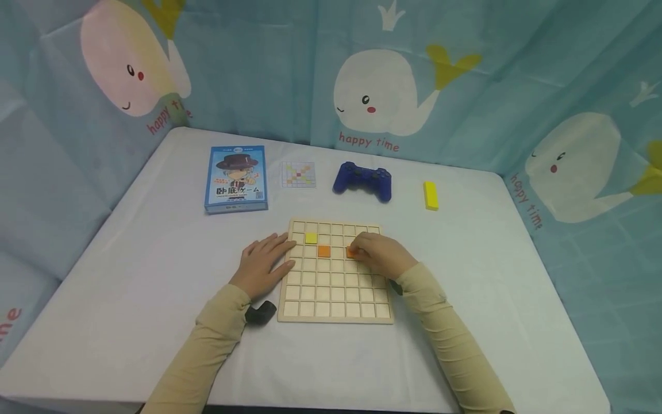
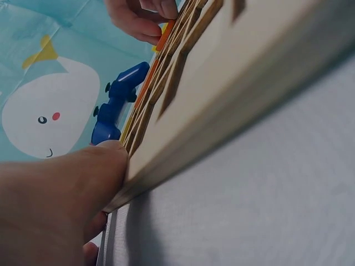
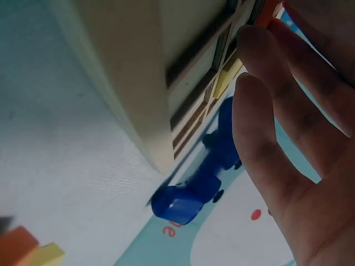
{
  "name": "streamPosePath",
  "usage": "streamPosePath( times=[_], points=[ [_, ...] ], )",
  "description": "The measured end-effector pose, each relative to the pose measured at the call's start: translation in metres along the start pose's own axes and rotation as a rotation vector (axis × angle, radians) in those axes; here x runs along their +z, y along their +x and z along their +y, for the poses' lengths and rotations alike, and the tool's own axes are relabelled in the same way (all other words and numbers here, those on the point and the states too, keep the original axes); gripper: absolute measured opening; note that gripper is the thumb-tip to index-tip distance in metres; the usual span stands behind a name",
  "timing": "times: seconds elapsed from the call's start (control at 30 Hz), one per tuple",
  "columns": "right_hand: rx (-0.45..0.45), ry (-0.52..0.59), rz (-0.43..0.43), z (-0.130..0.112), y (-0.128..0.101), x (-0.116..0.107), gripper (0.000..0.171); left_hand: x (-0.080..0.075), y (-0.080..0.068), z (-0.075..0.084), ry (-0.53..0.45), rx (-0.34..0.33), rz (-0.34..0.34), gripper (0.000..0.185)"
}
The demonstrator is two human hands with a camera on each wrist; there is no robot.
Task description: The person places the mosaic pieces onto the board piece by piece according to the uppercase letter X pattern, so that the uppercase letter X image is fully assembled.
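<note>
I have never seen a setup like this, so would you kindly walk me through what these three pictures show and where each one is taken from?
There is no machine here: a person works with two bare hands. The wide picture comes from a camera on the head, looking down at a white table. The two close-ups come from cameras on each wrist, so they look tilted and blurry. On the table lie a wooden grid board, a blue game controller, a blue card box, a pattern card and a yellow block. The left hand rests flat against the board's edge. The right hand pinches an orange tile at the board; another orange tile and a yellow tile already sit in cells.
</note>
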State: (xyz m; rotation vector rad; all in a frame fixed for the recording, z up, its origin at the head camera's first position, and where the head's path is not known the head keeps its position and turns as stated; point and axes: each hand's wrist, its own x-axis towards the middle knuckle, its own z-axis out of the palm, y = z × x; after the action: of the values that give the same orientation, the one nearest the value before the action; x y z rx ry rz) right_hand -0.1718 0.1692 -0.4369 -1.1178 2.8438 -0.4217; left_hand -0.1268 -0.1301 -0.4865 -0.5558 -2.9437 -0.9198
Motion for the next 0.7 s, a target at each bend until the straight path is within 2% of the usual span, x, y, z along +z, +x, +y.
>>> streamPosePath(
  times=[0.27, 0.7],
  points=[
    [-0.042, -0.029, 0.033, -0.0027, 0.0011, 0.0021, 0.012, 0.0002, 0.0000, -0.0002, 0.004, -0.007, -0.004, 0.048],
    [-0.015, -0.015, 0.037, -0.0012, 0.0025, 0.0051, 0.010, 0.0016, 0.0000, -0.0007, 0.005, -0.003, -0.004, 0.048]
  ],
)
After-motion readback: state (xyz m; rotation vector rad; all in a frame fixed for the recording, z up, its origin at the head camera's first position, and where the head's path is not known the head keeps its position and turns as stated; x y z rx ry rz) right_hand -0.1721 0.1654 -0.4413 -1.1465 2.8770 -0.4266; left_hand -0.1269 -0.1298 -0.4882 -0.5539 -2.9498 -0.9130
